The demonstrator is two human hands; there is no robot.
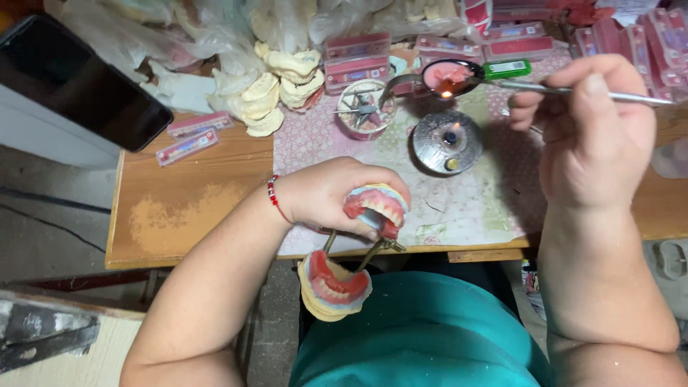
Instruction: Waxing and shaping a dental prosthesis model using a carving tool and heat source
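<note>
My left hand (326, 197) grips the hinged denture model (358, 244) while my right hand (595, 129) holds a wax-filled spoon (451, 77) over the burner flame (449, 140); I judge the wax is softening, then needs steady carrying to the teeth.

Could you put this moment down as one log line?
left hand: holds hinged denture model | right hand: holds spoon of pink wax over burner flame | table: plaster casts

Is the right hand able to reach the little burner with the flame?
Probably yes. The right hand holds a metal spoon of pink wax just above the small burner, and nothing lies between them. The left hand holds the denture model off to the side.
</note>
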